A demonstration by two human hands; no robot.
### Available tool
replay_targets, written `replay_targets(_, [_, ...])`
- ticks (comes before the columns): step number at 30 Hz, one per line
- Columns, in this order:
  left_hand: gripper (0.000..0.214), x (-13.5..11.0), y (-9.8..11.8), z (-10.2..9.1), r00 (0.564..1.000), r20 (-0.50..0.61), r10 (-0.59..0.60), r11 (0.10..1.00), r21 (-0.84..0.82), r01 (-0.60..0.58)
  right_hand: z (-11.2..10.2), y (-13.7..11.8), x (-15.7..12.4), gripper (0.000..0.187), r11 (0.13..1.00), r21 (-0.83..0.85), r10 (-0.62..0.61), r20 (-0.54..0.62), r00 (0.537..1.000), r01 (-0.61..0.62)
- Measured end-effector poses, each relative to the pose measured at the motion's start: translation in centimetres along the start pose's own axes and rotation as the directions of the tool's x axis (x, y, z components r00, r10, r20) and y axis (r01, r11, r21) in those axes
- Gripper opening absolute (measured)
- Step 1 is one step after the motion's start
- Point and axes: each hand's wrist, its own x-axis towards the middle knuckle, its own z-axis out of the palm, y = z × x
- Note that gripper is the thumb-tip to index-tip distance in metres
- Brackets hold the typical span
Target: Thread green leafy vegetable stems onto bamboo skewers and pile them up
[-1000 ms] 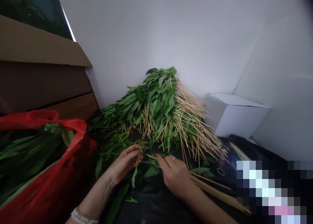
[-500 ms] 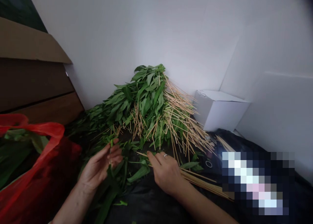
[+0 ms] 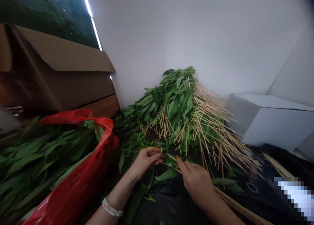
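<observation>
My left hand (image 3: 148, 159) is closed in a pinch, with a short piece of green stem (image 3: 161, 150) showing at its fingertips. A white beaded bracelet (image 3: 111, 208) circles that wrist. Just to the right, my right hand (image 3: 197, 183), with a ring on one finger, is closed around a bundle of bamboo skewers (image 3: 241, 208). One skewer's tip pokes out toward my left hand, apart from the stem. Loose green leaves (image 3: 166, 175) lie below and between the hands. Behind them rises a heap of leafy stems (image 3: 176, 87) with many skewers (image 3: 216, 120) sticking out to the right.
At the left, a red plastic bag (image 3: 80, 172) stands open, full of long green leaves (image 3: 46, 153). A cardboard box (image 3: 73, 84) is behind it. A white box (image 3: 279, 120) sits at the right by the wall. Black sheeting (image 3: 166, 205) covers the surface; a blurred-out patch is at the lower right.
The view has swung left, showing more of the red bag and cardboard box. My left hand has come nearer the skewer tip, its fingers now pinching the stem. The right hand keeps its grip.
</observation>
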Motion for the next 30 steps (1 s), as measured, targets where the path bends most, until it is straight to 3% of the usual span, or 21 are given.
replay_targets(8, [0.037, -0.1, -0.3, 0.4, 0.993, -0.01, 0.115, 0.989, 0.095, -0.114, 0.3, -0.4, -0.4, 0.045, 1.0, -0.002, -0.023, 0.03, 0.999, 0.023])
replay_targets(20, [0.028, 0.0, -1.1, 0.5, 0.986, 0.003, 0.165, 0.977, 0.138, -0.164, 0.5, -0.5, -0.5, 0.044, 1.0, -0.001, -0.026, 0.057, 0.998, 0.026])
replay_targets(30, [0.016, -0.2, -1.9, 0.8, 0.959, -0.038, 0.281, 0.903, 0.35, -0.251, 0.5, -0.9, -0.5, 0.045, 1.0, 0.0, -0.023, 0.057, 0.998, 0.023])
